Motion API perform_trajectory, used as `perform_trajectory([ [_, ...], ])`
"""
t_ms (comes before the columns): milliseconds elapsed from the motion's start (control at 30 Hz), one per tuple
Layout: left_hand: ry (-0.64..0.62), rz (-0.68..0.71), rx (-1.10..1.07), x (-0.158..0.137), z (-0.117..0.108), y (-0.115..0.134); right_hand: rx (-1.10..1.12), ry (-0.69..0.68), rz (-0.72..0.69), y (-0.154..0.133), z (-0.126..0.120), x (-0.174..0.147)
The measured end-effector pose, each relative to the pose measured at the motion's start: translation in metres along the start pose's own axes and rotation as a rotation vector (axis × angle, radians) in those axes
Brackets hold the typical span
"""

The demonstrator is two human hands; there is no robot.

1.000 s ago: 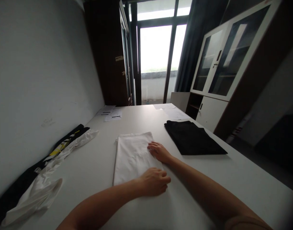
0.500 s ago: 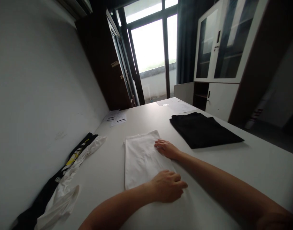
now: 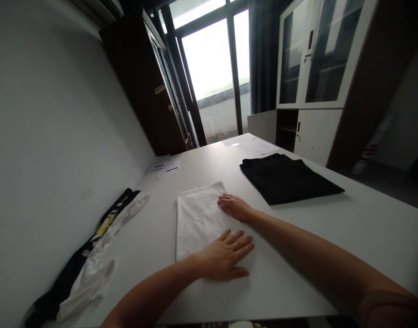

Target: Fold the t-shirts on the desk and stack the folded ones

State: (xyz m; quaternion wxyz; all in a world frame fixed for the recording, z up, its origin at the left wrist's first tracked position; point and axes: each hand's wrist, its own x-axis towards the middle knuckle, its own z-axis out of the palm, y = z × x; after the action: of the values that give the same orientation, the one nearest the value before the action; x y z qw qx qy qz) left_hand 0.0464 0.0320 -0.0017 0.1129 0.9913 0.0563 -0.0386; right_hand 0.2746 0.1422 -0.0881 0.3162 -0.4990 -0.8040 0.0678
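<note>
A folded piece of white cloth (image 3: 198, 214), perhaps a garment, lies flat on the white table in front of me. Across its near end rests my left hand (image 3: 226, 255), palm down with fingers spread. My right hand (image 3: 234, 207) lies on the cloth's right edge, fingers stretched out over it. Neither hand grasps anything. Part of the cloth's near edge is hidden under my left hand and forearm. To the right of it lies a folded black cloth (image 3: 287, 177), apart from both hands.
Along the wall at left lie a crumpled white cloth (image 3: 93, 273) and a black cloth with yellow and white marks (image 3: 72, 269). Paper sheets (image 3: 168, 166) sit at the far left, and more papers (image 3: 258, 146) at the table's far end. A white cabinet (image 3: 313, 132) stands behind at right.
My left hand has opened from curled fingers to a flat spread and shifted slightly left. My right hand stays at the cloth's right edge. The view has tilted a little.
</note>
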Motion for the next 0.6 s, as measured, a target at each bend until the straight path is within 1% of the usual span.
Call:
perform_trajectory([
  [133,-0.033,0.052,-0.038,-0.009,0.001,0.007,-0.02,-0.012,-0.003,-0.001,0.002,0.0],
  [200,-0.008,0.084,-0.097,-0.018,0.003,0.004,-0.048,-0.008,-0.011,-0.004,0.002,-0.001],
  [267,0.043,0.055,-0.147,-0.031,0.005,-0.005,-0.077,-0.001,-0.03,-0.007,0.001,-0.003],
  [333,0.119,-0.055,-0.147,-0.049,0.008,-0.018,-0.096,-0.009,-0.053,-0.009,-0.001,-0.004],
  [467,0.276,-0.358,-0.087,-0.09,0.023,-0.041,-0.083,-0.034,-0.057,-0.008,-0.005,-0.005],
  [533,0.308,-0.478,-0.063,-0.11,0.033,-0.045,-0.064,-0.042,-0.052,-0.005,-0.006,-0.004],
  [600,0.335,-0.547,-0.028,-0.127,0.043,-0.043,-0.05,-0.056,-0.055,-0.001,-0.005,-0.004],
])
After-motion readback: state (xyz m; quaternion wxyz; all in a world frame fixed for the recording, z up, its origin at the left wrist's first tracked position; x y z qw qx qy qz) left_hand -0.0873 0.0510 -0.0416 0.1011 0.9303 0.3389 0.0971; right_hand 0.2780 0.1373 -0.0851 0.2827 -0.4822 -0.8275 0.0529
